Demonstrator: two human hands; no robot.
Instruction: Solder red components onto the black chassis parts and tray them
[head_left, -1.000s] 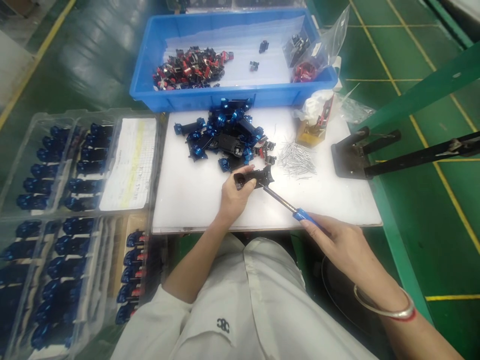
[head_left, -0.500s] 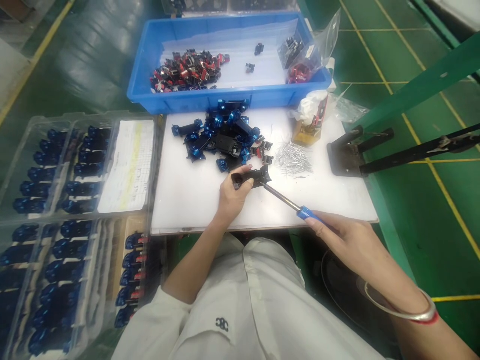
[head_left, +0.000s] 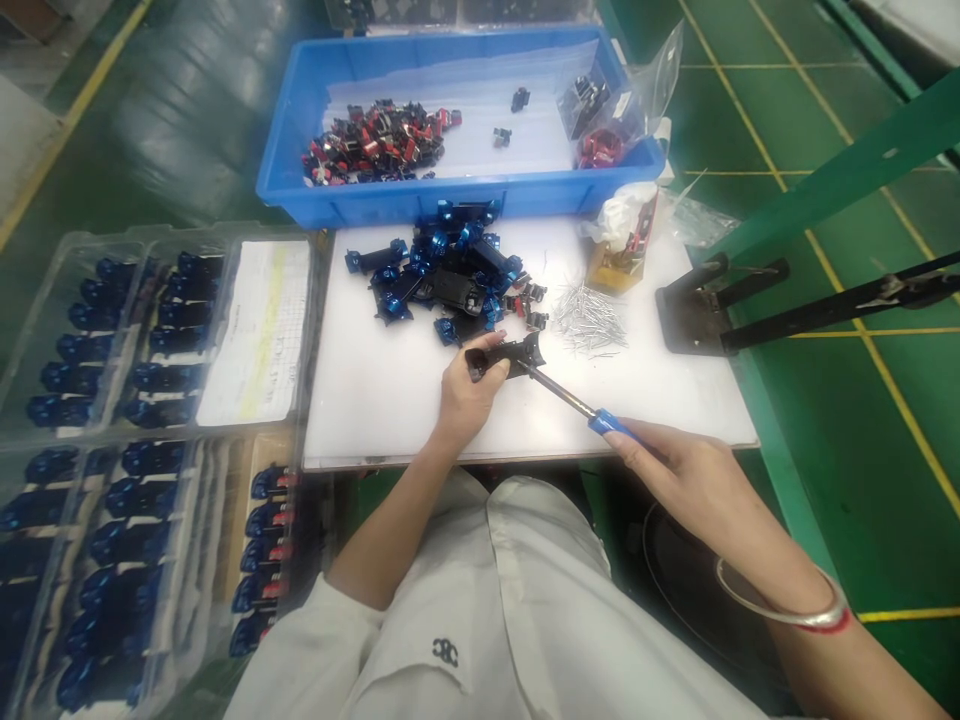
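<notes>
My left hand (head_left: pixel 465 392) is closed around a black plastic part (head_left: pixel 504 357) and holds it down on the white table (head_left: pixel 390 390). My right hand (head_left: pixel 679 475) grips the blue handle of a screwdriver (head_left: pixel 577 405). The metal shaft runs up and left, and its tip rests in the right end of the black part. Just beyond the part lies a pile of blue and black parts (head_left: pixel 446 277). To the right of that pile is a heap of small silver pins (head_left: pixel 589 320).
A blue bin (head_left: pixel 300 150) with red and black pieces and a plastic bag (head_left: pixel 615 110) stands at the table's far edge. Clear trays of blue parts (head_left: pixel 112 330) with a paper sheet (head_left: pixel 259 335) fill the left. A black press tool (head_left: pixel 709 305) sits at the right edge.
Both hands keep their hold on the part and the screwdriver; the view shifts slightly, and nothing else has visibly moved.
</notes>
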